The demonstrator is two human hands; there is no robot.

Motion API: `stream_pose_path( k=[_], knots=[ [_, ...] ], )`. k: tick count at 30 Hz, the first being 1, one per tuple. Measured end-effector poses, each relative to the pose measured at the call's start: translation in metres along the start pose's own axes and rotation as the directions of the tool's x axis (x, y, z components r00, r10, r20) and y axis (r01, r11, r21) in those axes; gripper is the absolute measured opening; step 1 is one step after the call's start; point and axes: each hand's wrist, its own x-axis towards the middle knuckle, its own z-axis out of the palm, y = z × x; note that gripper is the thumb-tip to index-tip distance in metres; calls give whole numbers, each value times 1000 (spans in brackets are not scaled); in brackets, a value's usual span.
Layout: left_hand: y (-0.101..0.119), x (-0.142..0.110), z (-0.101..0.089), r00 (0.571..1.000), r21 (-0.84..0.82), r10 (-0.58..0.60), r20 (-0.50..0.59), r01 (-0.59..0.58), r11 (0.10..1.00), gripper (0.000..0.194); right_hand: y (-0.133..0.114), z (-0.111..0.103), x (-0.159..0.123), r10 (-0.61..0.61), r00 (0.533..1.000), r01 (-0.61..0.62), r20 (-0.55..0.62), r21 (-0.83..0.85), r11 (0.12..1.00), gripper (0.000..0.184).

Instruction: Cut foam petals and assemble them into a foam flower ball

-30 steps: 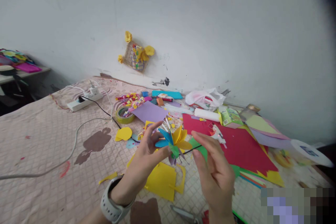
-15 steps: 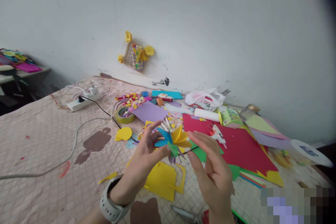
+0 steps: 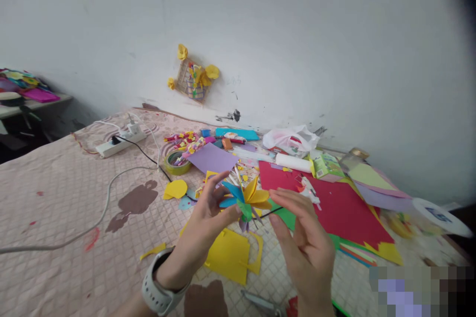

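My left hand, with a white watch on the wrist, pinches a folded paper flower with blue, yellow, green and lilac petals and holds it above the bed. My right hand hovers just to the flower's right, fingers spread and slightly curled, holding nothing. A thin black wire runs from the flower toward the right hand. Below the flower lies a cut yellow sheet.
A red sheet with a white glue gun, a purple sheet, a tape roll, a white tube and scraps cover the quilted bed. A power strip with cables lies left. Scissors rest near the bottom edge.
My right hand has shifted a little beside the flower, its fingers staying spread. The left hand keeps the flower in nearly the same place.
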Motion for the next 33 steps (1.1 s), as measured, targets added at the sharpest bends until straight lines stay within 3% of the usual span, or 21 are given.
stream_pose_path(
  k=[9,23,33],
  knots=[
    [-3,0,-3,1000,6,17,1,-17,1000,64,0,1,-1,35,998,-32,-59,52,998,30],
    [1,-1,2,1000,-3,4,13,-4,1000,70,1,0,0,-19,993,23,113,-42,999,50],
    [-1,-1,0,1000,21,23,-3,-23,1000,68,1,-3,1,9,994,-6,113,-23,1000,26]
  ],
)
